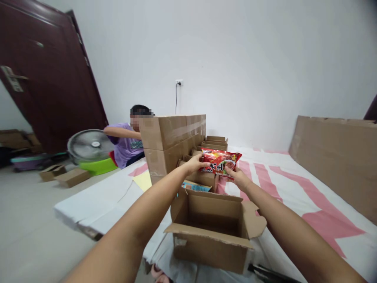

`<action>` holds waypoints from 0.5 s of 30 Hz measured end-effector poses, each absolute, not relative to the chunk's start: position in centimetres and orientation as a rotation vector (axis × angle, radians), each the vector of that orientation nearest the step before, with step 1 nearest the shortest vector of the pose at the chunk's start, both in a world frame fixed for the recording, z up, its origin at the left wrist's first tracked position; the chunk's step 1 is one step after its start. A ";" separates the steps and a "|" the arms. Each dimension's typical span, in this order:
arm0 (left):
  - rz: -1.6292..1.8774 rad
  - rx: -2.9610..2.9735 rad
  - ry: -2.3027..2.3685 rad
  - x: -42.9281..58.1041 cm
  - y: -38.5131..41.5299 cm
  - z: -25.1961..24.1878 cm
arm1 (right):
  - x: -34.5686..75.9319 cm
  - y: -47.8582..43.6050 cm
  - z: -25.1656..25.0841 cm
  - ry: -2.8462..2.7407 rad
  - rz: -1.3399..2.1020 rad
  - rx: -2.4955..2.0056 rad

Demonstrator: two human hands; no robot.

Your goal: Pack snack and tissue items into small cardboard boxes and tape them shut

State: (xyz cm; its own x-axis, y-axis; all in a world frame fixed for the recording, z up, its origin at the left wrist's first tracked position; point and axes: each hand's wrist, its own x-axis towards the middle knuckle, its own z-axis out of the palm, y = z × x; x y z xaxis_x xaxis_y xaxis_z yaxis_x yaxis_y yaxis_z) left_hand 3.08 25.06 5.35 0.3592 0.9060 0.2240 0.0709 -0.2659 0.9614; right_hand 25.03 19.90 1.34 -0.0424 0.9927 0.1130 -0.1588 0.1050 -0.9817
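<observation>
A red food packet (218,160) with a printed bowl of food on its front is held up between my two hands. My left hand (196,163) grips its left end, and my right hand (238,177) pinches its lower right corner. Below and nearer to me, a cardboard box (210,251) stands with its flaps open; the part of its inside that shows looks bare. Just behind that box, a blue packet (196,186) shows in part inside another open box (206,179), under the red packet.
Sealed boxes (173,133) are stacked at centre left, hiding part of a seated person (126,141). More open boxes (216,142) line up behind. A large cardboard sheet (335,157) stands at right. A fan (91,145) is on the left. A dark object (271,273) lies at the front.
</observation>
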 end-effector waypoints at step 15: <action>1.061 1.826 1.093 2.2 22.5 8.1 | 26.2 17.1 3.4 -1.225 1.213 -0.977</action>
State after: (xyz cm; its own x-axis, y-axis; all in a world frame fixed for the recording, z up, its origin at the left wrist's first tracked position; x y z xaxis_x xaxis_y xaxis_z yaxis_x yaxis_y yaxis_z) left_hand 2.23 22.54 8.12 0.2931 0.9165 0.2722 0.2995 -0.3584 0.8842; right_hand 26.24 17.08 3.40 -0.0595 0.9877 0.1445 -0.1349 0.1355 -0.9816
